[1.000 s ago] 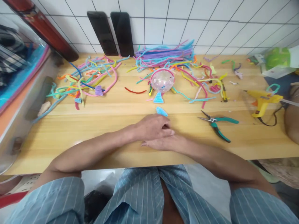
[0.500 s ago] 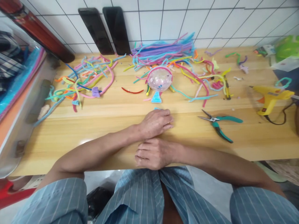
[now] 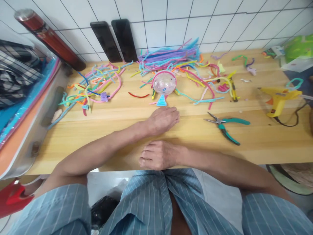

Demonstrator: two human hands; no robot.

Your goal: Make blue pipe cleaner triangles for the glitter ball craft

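My left hand point(image 3: 164, 120) rests palm down on the wooden table point(image 3: 195, 143) with its fingers curled under, just in front of a blue pipe-cleaner piece point(image 3: 161, 101). That ribbed blue piece flares toward me below a clear round bubble point(image 3: 164, 83) rimmed in pink pipe cleaner. Nearer the table's edge lies my right hand point(image 3: 158, 155), loosely closed, knuckles up and fingers pointing left. Nothing shows in either hand; both palms are hidden. To the right, needle-nose pliers point(image 3: 220, 123) with teal handles lie spread open.
Loose pipe cleaners point(image 3: 97, 86) are heaped at the left, and a purple-blue bundle point(image 3: 168, 57) lies at the back. Two dark phones point(image 3: 124, 40) lean on the tiled wall beside a red-brown flask point(image 3: 52, 42). A yellow glue gun point(image 3: 277, 99) stands at the right.
My left hand has shifted slightly forward, away from my right hand, opening a gap between them. A small blue bit seen at its far side is now out of sight. The view has tilted a little.
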